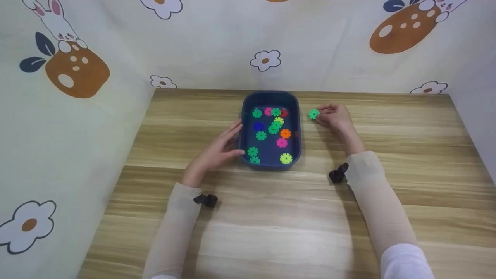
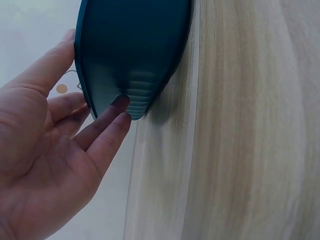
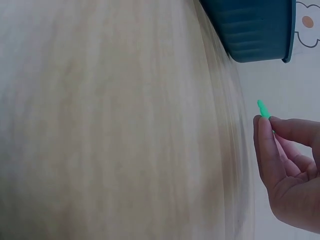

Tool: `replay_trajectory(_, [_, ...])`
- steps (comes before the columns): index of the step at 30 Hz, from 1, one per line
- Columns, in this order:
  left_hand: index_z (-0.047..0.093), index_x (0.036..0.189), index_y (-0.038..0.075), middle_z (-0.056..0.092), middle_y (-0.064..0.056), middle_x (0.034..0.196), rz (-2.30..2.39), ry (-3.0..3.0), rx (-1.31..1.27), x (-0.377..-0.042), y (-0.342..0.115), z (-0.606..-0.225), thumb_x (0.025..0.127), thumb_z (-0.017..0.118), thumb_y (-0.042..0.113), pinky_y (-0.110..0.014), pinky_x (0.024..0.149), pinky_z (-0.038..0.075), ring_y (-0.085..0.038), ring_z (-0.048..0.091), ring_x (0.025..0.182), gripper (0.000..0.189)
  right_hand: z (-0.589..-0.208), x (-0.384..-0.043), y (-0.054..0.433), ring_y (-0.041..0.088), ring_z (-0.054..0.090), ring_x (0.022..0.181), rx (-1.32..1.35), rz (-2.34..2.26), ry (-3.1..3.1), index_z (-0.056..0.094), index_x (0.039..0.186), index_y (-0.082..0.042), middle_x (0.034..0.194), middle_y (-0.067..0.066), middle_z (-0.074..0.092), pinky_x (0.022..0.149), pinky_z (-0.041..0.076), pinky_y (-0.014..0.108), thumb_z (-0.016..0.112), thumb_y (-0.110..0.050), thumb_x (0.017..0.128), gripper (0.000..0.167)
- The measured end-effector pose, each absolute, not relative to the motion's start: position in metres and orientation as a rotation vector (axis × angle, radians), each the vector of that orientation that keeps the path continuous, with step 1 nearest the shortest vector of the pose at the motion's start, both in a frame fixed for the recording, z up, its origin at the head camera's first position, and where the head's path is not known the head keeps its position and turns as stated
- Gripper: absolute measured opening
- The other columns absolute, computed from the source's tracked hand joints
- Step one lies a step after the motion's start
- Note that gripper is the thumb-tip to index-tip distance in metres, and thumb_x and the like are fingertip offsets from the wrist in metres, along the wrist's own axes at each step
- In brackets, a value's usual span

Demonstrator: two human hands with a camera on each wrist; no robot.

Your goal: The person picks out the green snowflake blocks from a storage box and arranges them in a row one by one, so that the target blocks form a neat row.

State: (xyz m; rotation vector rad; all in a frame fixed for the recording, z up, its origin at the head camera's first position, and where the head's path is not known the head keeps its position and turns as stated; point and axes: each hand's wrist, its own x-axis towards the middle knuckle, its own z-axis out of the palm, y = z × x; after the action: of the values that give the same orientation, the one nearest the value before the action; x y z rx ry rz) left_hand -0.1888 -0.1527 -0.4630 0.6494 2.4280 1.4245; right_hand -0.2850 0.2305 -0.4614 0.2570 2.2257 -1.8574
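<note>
The dark-blue, round-cornered rectangular bin stands on the wood-grained desk, its top cut off in both wrist views. Inside the bin, a dark blue notched disc hardly stands out from the floor, and a red notched disc at the far end is partly covered by a green one. Around the bin's middle, overlapping green discs hide part of a yellow one, so an exact count is difficult.

Right of the bin, the right hand pinches a bright green, flower-edged disc between thumb and fingers; the right wrist view shows it edge-on, thin and flat, its lower part hidden by the fingertips. At the bin's left side, the left hand has its fingers spread and loosely extended, touching the wall, which looks ribbed and smooth like plastic.
</note>
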Motion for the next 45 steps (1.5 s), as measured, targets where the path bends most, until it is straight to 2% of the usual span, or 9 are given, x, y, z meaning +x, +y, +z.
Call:
replay_trajectory(11, [0.026, 0.159, 0.013, 0.013, -0.002, 0.170, 1.435, 2.412, 0.631, -0.188, -0.152, -0.464, 0.093, 0.070, 0.025, -0.038, 0.120, 0.036, -0.027, 0.031, 0.151, 0.080, -0.466, -0.284, 0.233, -0.001, 0.062, 0.077, 0.254, -1.753, 2.324, 0.056, 0.129, 0.013, 0.086, -0.005, 0.064, 0.075, 0.057, 0.013, 0.057, 0.009, 0.092, 0.037])
replay_trajectory(15, [0.026, 0.159, 0.014, 0.014, -0.001, 0.170, 1.442, 2.403, 0.617, -0.187, -0.152, -0.464, 0.093, 0.070, 0.024, -0.039, 0.120, 0.034, -0.027, 0.032, 0.151, 0.081, -0.465, -0.284, 0.234, -0.004, 0.060, 0.079, 0.258, -1.635, 2.417, 0.059, 0.129, 0.010, 0.106, 0.012, 0.069, 0.073, 0.055, 0.010, 0.059, 0.004, 0.094, 0.036])
replay_trajectory(18, [0.026, 0.159, 0.013, 0.013, -0.002, 0.170, 1.460, 2.388, 0.618, -0.187, -0.152, -0.465, 0.093, 0.070, 0.022, -0.040, 0.120, 0.034, -0.029, 0.032, 0.150, 0.080, -0.465, -0.285, 0.234, -0.004, 0.059, 0.082, 0.259, -1.589, 2.452, 0.060, 0.129, 0.008, 0.126, 0.023, 0.065, 0.074, 0.054, 0.009, 0.059, 0.000, 0.095, 0.035])
replay_trajectory(20, [0.026, 0.159, 0.012, 0.013, -0.003, 0.170, 1.469, 2.383, 0.620, -0.187, -0.152, -0.464, 0.093, 0.070, 0.022, -0.040, 0.121, 0.034, -0.029, 0.032, 0.150, 0.080, -0.465, -0.285, 0.235, -0.004, 0.060, 0.083, 0.259, -1.572, 2.469, 0.061, 0.129, 0.007, 0.132, 0.026, 0.062, 0.075, 0.053, 0.009, 0.059, -0.001, 0.096, 0.035])
replay_trajectory(24, [0.026, 0.159, 0.011, 0.013, -0.006, 0.169, 1.469, 2.392, 0.636, -0.187, -0.152, -0.463, 0.094, 0.070, 0.021, -0.041, 0.121, 0.033, -0.031, 0.033, 0.150, 0.079, -0.465, -0.285, 0.236, -0.003, 0.060, 0.085, 0.256, -1.568, 2.490, 0.062, 0.129, 0.005, 0.126, 0.021, 0.066, 0.074, 0.053, 0.011, 0.059, -0.003, 0.095, 0.034])
replay_trajectory(30, [0.026, 0.159, 0.013, 0.015, -0.006, 0.169, 1.438, 2.425, 0.644, -0.187, -0.152, -0.463, 0.094, 0.070, 0.023, -0.040, 0.121, 0.033, -0.030, 0.034, 0.149, 0.079, -0.462, -0.284, 0.239, -0.001, 0.063, 0.084, 0.259, -1.669, 2.423, 0.060, 0.128, 0.007, 0.099, 0.000, 0.071, 0.073, 0.054, 0.012, 0.061, -0.004, 0.094, 0.036])
replay_trajectory(33, [0.026, 0.159, 0.013, 0.015, -0.004, 0.169, 1.431, 2.431, 0.640, -0.187, -0.152, -0.463, 0.093, 0.070, 0.024, -0.039, 0.121, 0.033, -0.028, 0.033, 0.150, 0.079, -0.461, -0.283, 0.240, 0.001, 0.064, 0.083, 0.274, -1.729, 2.370, 0.059, 0.128, 0.008, 0.093, -0.004, 0.071, 0.073, 0.055, 0.013, 0.061, -0.003, 0.093, 0.036])
replay_trajectory(40, [0.026, 0.159, 0.013, 0.014, -0.006, 0.169, 1.453, 2.416, 0.643, -0.188, -0.152, -0.464, 0.093, 0.070, 0.022, -0.041, 0.120, 0.034, -0.030, 0.032, 0.150, 0.079, -0.454, -0.281, 0.237, 0.002, 0.065, 0.085, 0.268, -1.723, 2.375, 0.059, 0.129, 0.006, 0.104, 0.000, 0.071, 0.075, 0.056, 0.018, 0.061, -0.007, 0.096, 0.035])
replay_trajectory(45, [0.025, 0.158, 0.009, 0.013, -0.008, 0.169, 1.473, 2.394, 0.627, -0.189, -0.151, -0.464, 0.093, 0.070, 0.016, -0.044, 0.121, 0.033, -0.032, 0.029, 0.151, 0.080, -0.449, -0.279, 0.236, -0.001, 0.065, 0.089, 0.195, -1.629, 2.475, 0.063, 0.127, 0.003, 0.114, 0.005, 0.073, 0.076, 0.054, 0.013, 0.064, -0.011, 0.097, 0.034])
